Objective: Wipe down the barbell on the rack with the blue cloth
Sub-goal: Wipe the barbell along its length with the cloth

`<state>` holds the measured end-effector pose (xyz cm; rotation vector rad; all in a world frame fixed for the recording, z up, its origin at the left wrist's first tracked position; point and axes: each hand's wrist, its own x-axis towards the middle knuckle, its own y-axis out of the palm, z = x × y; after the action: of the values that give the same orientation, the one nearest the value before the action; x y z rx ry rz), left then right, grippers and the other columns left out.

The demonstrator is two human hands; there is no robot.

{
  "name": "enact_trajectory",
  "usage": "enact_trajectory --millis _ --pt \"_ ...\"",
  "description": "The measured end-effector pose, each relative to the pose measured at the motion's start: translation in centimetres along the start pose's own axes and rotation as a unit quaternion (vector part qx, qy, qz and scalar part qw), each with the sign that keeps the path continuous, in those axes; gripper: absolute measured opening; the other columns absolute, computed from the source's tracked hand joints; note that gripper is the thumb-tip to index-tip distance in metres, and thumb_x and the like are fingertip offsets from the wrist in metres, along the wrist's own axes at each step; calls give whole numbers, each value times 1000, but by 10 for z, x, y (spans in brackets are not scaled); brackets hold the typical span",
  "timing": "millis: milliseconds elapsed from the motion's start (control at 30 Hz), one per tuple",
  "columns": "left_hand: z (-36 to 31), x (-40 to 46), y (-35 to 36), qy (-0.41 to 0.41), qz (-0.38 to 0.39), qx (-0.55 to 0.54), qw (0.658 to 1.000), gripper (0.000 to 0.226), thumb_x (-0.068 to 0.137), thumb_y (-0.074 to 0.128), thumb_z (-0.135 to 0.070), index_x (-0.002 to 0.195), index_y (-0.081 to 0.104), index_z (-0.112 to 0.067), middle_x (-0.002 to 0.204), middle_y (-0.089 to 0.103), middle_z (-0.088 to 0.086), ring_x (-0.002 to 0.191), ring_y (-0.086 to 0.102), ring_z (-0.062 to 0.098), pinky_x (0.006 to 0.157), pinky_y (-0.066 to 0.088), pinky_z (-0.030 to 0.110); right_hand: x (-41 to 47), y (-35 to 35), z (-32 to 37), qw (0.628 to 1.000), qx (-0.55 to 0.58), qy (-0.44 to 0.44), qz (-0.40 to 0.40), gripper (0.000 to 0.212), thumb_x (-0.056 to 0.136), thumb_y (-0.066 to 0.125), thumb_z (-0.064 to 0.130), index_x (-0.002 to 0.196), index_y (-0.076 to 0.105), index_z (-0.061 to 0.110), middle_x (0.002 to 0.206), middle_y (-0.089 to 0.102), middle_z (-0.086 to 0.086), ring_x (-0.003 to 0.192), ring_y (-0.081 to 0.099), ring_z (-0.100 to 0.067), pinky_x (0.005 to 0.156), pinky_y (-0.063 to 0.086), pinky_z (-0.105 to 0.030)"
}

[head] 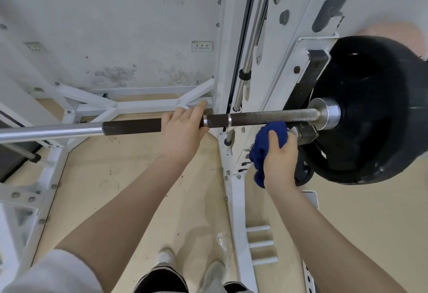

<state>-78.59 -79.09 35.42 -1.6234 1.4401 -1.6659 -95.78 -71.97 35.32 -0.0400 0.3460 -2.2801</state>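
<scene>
At mid-frame of the head view, a long steel barbell with dark knurled grip sections runs left to right across the white steel rack, its right end carrying a black round weight plate

Left hand: wrapped over the bar on the knurled part, left of the rack upright; looks like a steadying grip, though the fingers curl behind the bar and can't be checked

Right hand: closed around a bunched blue cloth, thumb pressed on top. Cloth sits just under the bar near the chrome collar; contact with the bar not clear from this angle

Step, as judged: wipe about to begin or being repositioned at the right end. Next move calls for lifting the cloth onto the shaft, closing it round, and drawing it leftward along the bar

Hard to read: far left of bar cut off by frame edge; plate's right side cropped; pinkish blur at upper right unidentifiable; bar hook behind the cloth hand partly hidden
</scene>
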Motion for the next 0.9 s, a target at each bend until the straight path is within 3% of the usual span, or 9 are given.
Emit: enact_trajectory --millis 100,200,267,400,500,600,700,800,900 --pt "4 4 -1 15 -3 16 1000 43 59 84 -21 96 65 -10 80 72 4 68 64 27 70 47 36 4 -5 20 984 -59 -167 -15 19 97 46 21 111 52 10 104 56 -5 88 53 -12 73 39 -18" --pt "10 5 4 41 -13 41 998 32 59 84 -25 84 68 -14 73 71 -2 62 62 25 68 40 28 31 10 43 928 -307 -209 -34 30 98 43 23 126 50 13 120 47 -8 88 50 -17 72 36 -27" --pt "12 5 5 42 -13 30 999 36 60 83 -26 90 67 -13 70 71 0 63 63 25 69 36 29 34 27 52 877 -447 -174 13 28 98 41 21 124 50 14 120 43 -12 90 56 -29 67 40 -34" --pt "12 8 4 38 18 24 999 57 66 78 -29 112 48 -15 76 72 1 74 65 26 71 41 34 0 59 62 830 -479 -232 167 26 95 45 15 120 50 16 114 41 -12 77 49 -29 62 38 -35" --pt "13 13 1 38 59 11 997 59 74 70 -30 124 41 -17 83 73 0 82 63 27 75 29 34 5 54 68 775 -531 -291 181 31 91 49 12 121 48 18 116 40 -11 77 47 -27 59 33 -33" --pt "13 16 -2 22 97 -15 995 58 81 64 -33 131 40 -16 94 72 -1 92 59 27 81 31 35 36 30 65 767 -592 -225 103 30 93 47 12 122 48 16 115 42 -13 88 57 -31 58 39 -35" --pt "14 19 -2 16 112 -8 994 59 83 61 -39 133 35 -20 102 69 -4 100 56 23 84 30 33 36 35 63 804 -570 -159 61 24 95 45 12 119 47 11 114 46 -13 87 60 -33 57 39 -36" --pt "13 20 -3 17 126 -4 992 60 83 60 -41 134 34 -21 105 69 -3 103 56 23 86 29 33 2 64 57 816 -519 -219 127 26 96 45 15 122 44 12 117 45 -12 87 60 -32 62 43 -37" --pt "14 22 -8 33 125 -16 991 58 83 61 -41 131 38 -20 105 70 -4 103 55 24 83 29 33 -5 63 56 779 -535 -287 156 37 93 48 13 128 39 16 116 43 -11 81 57 -28 59 43 -35"
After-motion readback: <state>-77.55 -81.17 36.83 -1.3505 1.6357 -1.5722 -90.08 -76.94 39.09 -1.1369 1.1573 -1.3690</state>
